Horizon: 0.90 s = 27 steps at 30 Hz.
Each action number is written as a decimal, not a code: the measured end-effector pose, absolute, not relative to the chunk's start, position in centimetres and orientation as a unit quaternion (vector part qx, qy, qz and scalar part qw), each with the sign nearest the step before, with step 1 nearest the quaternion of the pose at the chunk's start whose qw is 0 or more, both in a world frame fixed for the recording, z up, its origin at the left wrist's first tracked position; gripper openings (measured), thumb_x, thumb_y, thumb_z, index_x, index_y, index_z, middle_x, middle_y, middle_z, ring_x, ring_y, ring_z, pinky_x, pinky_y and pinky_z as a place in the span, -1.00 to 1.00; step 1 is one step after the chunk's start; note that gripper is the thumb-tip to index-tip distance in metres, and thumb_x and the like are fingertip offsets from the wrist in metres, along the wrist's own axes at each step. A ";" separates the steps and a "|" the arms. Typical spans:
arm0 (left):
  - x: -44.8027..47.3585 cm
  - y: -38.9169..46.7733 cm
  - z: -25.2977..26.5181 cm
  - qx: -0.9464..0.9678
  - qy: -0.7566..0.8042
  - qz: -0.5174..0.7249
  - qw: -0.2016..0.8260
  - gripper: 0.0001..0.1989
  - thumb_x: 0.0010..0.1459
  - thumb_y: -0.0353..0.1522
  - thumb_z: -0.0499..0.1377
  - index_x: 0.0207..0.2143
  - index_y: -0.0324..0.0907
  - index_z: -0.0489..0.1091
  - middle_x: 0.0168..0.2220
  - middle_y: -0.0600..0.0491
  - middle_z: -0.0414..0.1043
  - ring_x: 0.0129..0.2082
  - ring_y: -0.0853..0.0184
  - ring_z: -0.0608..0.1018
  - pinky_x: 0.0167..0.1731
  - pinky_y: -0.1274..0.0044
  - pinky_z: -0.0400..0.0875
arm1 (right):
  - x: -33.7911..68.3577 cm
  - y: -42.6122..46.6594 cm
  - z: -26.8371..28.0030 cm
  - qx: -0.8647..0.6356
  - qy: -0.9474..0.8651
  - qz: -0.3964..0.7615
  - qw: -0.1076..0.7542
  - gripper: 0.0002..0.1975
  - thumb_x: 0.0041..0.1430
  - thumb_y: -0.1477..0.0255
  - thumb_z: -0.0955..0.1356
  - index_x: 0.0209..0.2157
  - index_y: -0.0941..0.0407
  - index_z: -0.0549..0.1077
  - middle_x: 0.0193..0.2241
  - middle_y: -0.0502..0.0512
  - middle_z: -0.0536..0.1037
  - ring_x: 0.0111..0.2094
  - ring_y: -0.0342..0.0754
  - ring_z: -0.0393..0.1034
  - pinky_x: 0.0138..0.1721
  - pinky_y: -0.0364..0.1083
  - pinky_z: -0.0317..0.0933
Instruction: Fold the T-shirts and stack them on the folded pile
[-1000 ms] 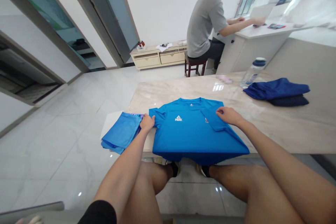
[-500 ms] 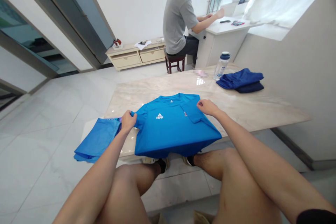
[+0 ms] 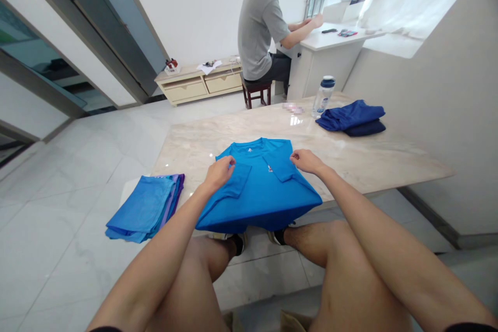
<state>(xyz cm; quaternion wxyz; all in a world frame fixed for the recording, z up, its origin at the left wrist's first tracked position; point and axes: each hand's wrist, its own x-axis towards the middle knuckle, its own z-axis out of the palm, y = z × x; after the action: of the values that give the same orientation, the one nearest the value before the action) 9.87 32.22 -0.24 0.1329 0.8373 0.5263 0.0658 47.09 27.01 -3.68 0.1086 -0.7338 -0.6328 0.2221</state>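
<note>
A blue T-shirt (image 3: 268, 194) lies front up, its collar toward the far side and its lower part hanging over the table's near edge. Both sleeves are turned inward across the chest, and a small emblem shows beside the right-hand one. My left hand (image 3: 221, 172) is closed in a pinch at the shirt's left folded edge, near the shoulder. At the opposite edge, my right hand (image 3: 307, 161) pinches the fabric by the other fold. Fingertips of both hands are partly hidden.
A stack of folded blue and purple clothes (image 3: 142, 207) sits at the table's left end. Dark blue folded garments (image 3: 352, 116) and a water bottle (image 3: 323, 97) stand on the marble-look table (image 3: 389, 166) at far right. Beyond, a person (image 3: 259, 31) sits at a white desk (image 3: 330, 41).
My left hand has moved right, bringing the left sleeve inward over the chest and covering the printed logo. My right hand stays at the right edge.
</note>
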 end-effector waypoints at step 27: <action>6.9 51.0 -6.3 0.826 0.461 -0.009 0.325 -0.48 0.10 0.09 0.37 -0.16 -0.15 0.53 -0.18 -0.02 0.66 -0.11 0.14 0.64 -0.08 0.44 0.50 | 53.7 46.3 -7.8 -0.595 -0.741 0.298 -0.090 -0.53 0.04 -0.03 0.63 -0.33 0.08 0.59 -0.33 0.01 0.57 -0.16 0.10 0.51 -0.09 -0.02 0.35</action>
<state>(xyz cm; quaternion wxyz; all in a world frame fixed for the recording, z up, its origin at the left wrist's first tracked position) 6.88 51.01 -6.30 0.3255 0.8256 0.4609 -0.0086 53.74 46.35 -7.75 -0.0900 -0.5954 -0.7408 0.2978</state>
